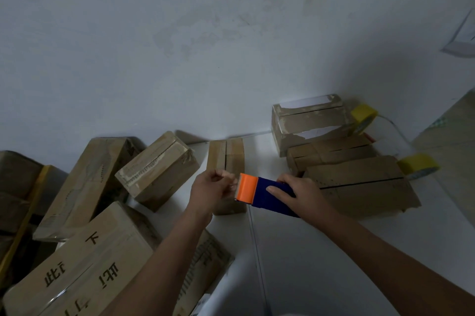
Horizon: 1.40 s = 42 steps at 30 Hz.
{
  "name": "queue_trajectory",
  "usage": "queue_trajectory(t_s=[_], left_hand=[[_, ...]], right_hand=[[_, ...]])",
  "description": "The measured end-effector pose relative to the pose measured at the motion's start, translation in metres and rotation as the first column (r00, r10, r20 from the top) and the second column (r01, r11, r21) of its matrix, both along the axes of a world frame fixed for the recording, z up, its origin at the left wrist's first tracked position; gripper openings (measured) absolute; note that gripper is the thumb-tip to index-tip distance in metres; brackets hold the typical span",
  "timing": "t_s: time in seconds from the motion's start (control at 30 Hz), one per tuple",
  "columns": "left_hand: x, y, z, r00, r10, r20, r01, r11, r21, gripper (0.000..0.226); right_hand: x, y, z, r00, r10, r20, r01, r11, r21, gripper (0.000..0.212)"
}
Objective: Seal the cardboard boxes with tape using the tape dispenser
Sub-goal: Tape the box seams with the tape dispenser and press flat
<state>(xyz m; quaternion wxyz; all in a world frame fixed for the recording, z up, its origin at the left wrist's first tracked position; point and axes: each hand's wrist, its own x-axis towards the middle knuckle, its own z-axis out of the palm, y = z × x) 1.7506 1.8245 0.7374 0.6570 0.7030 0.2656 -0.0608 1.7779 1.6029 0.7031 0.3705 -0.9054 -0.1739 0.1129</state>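
My right hand (300, 196) grips the blue body of the tape dispenser (272, 193), whose orange head (246, 188) points left. My left hand (212, 188) pinches something small at the orange head, likely the clear tape end. Both hands hover over a narrow cardboard box (226, 155) with an open centre seam, lying on the white floor. A wider flat box (365, 184) with an open seam lies just right of my right hand.
Several cardboard boxes lie to the left, one angled box (158, 170) near my left hand and a large printed box (84, 264) at the bottom left. Two yellow tape rolls (419, 165) (363, 117) sit at the right by stacked boxes (311, 120). A white wall rises behind.
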Motion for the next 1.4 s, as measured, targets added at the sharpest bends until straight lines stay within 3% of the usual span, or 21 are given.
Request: queue_trajectory(t_s=[0.17, 0.37, 0.53, 0.77, 0.97, 1.13, 1.4], left_hand=[[0.004, -0.006, 0.001, 0.999, -0.023, 0.044, 0.019, 0.995, 0.095, 0.013], [-0.004, 0.001, -0.008, 0.999, 0.05, -0.006, -0.051, 0.995, -0.088, 0.006], [-0.013, 0.002, -0.01, 0.997, 0.009, 0.078, -0.004, 0.998, -0.055, 0.006], [-0.024, 0.017, -0.01, 0.985, -0.045, 0.169, 0.061, 0.994, -0.092, 0.021], [-0.03, 0.058, -0.017, 0.988, 0.07, 0.136, -0.057, 0.994, -0.096, 0.006], [-0.033, 0.083, -0.03, 0.997, 0.076, 0.004, -0.075, 0.994, -0.078, 0.005], [-0.034, 0.076, -0.059, 0.978, 0.176, -0.114, -0.183, 0.981, -0.06, 0.02]], right_hand=[[-0.003, 0.004, -0.001, 0.999, 0.033, 0.013, -0.031, 0.994, -0.101, 0.04], [-0.007, 0.007, -0.003, 0.983, 0.126, 0.137, -0.092, 0.969, -0.231, 0.048], [-0.004, 0.001, 0.002, 0.999, 0.042, 0.01, -0.042, 0.997, -0.072, 0.051], [0.006, -0.004, 0.012, 0.986, 0.148, 0.074, -0.134, 0.976, -0.172, 0.046], [0.015, -0.011, 0.016, 0.989, 0.147, 0.025, -0.137, 0.96, -0.246, 0.04], [0.019, -0.008, 0.012, 0.993, 0.115, -0.013, -0.112, 0.926, -0.36, 0.042], [0.022, 0.007, 0.013, 0.992, 0.09, -0.093, -0.123, 0.87, -0.477, 0.049]])
